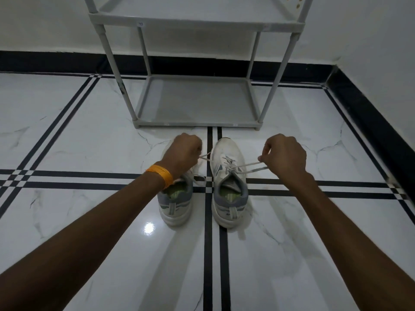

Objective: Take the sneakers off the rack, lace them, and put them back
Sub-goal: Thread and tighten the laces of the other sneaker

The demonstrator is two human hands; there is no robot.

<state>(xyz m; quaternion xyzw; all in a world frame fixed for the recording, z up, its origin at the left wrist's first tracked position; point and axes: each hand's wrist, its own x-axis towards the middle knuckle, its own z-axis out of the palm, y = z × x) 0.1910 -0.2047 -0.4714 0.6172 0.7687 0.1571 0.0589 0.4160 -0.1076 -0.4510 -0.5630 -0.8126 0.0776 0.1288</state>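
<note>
Left hand (183, 153) and right hand (285, 154) each pinching a lace end (251, 164) of the right sneaker (226, 176) between them.

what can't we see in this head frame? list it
- Left sneaker: toe and laces hidden behind the left hand, head view.
- Each grip on the lace of the right sneaker: curled fingers hide it; right hand.
- Knot or bow: too small to tell.
- Rack: top cut off by the frame edge.
- Label on rack's upper shelf: too small to read.
</note>
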